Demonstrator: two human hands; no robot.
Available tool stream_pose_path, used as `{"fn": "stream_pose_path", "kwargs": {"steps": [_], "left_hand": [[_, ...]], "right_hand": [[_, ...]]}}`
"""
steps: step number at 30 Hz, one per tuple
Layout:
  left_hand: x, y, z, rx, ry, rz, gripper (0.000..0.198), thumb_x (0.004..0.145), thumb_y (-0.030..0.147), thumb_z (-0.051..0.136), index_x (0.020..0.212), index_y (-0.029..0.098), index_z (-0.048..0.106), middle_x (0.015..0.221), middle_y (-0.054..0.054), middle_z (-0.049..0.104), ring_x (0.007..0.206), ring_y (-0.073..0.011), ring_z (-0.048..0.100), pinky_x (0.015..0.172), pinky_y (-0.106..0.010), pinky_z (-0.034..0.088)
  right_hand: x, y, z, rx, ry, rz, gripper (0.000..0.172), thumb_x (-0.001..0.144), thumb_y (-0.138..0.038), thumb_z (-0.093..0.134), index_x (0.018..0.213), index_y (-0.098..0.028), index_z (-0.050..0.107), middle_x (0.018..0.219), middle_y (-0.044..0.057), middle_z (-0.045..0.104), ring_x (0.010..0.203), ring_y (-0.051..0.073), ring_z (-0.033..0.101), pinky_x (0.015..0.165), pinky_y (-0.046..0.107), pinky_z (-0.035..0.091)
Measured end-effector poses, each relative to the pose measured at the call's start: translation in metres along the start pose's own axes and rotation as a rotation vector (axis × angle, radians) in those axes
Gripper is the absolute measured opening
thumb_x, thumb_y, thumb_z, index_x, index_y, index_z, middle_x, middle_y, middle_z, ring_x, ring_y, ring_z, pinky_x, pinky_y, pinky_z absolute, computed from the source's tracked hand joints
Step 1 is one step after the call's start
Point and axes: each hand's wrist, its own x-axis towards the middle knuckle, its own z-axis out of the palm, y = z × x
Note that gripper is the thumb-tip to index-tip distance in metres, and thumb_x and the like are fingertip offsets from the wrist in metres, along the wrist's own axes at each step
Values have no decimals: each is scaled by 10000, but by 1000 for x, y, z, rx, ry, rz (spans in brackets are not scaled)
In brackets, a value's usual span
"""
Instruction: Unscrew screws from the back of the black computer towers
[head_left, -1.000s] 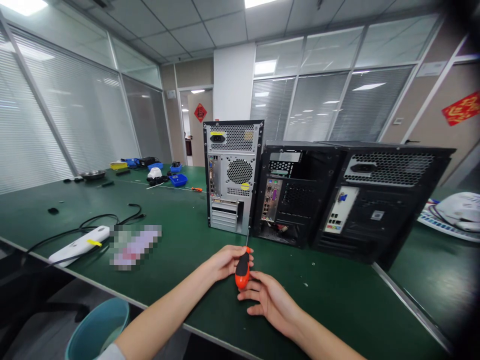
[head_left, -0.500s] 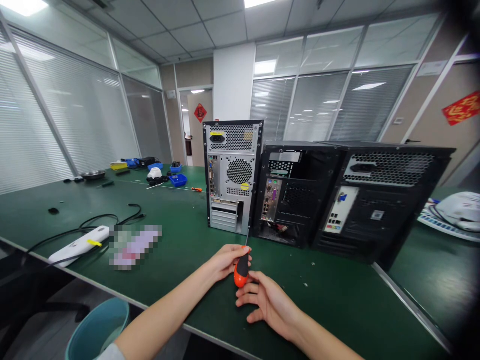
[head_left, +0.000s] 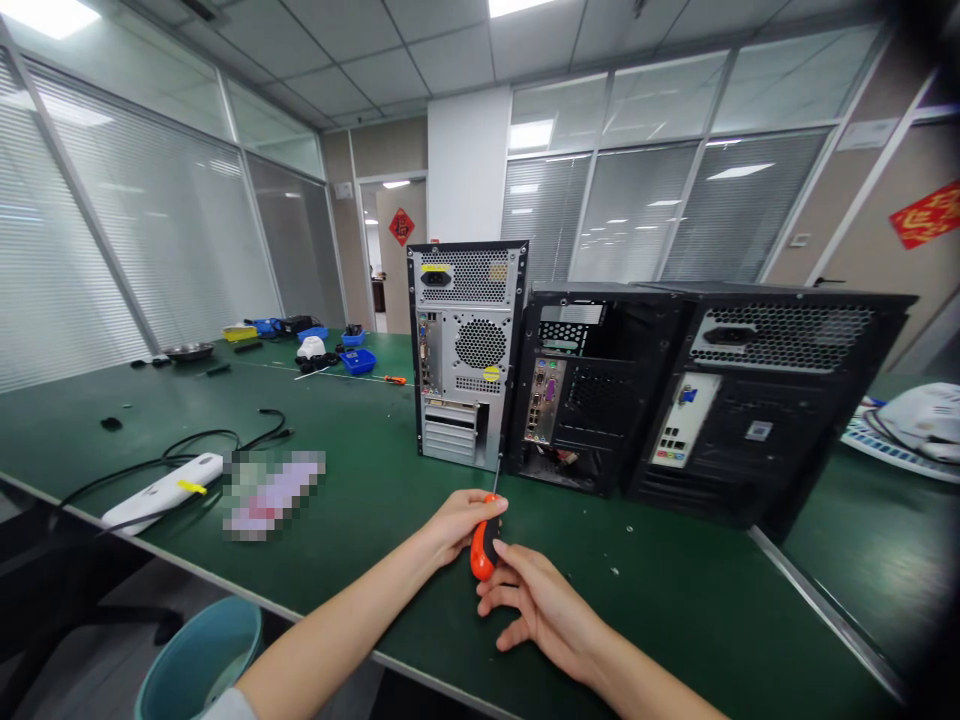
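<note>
An orange-and-black screwdriver (head_left: 484, 548) points away from me, its shaft reaching the lower right corner of the silver-backed computer case (head_left: 471, 392). My left hand (head_left: 459, 522) is closed round the front of its handle. Behind it, the thumb and index finger of my right hand (head_left: 529, 598) pinch the rear of the handle, while the other fingers hang loosely curled below. The case stands upright with its rear panel towards me. Where the tip meets the case is too small to make out clearly.
Two black computer cases (head_left: 581, 400) (head_left: 750, 410) stand to the right. A white power strip (head_left: 166, 492), black cables and a blurred phone-like object (head_left: 276, 496) lie left. Blue trays (head_left: 358, 361) and another screwdriver (head_left: 395, 380) are further back. A teal bin (head_left: 199, 660) stands below the edge.
The screwdriver handle has turned, with more orange now facing up. My right thumb has moved onto the rear of the handle. The cases have stayed put.
</note>
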Motion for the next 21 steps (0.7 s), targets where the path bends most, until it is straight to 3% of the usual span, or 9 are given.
{"fn": "stream_pose_path", "kwargs": {"steps": [7,21], "left_hand": [[5,-5,1,102,69,55,559,468,488,794,822,118,570,579,56,517,475,-31,408,477,-179,269],[9,-10,6,138,88,100,580,448,483,806,802,134,506,580,69,483,506,-40,399,498,-196,274]], "right_hand": [[1,3,4,-54,19,-15,366,747,-484,619,787,-196,397,702,10,597,608,143,603,388,253,527],[6,11,7,-92,67,-33,532,615,-545,708,817,-225,334,587,-91,511,432,64,470,326,226,493]]}}
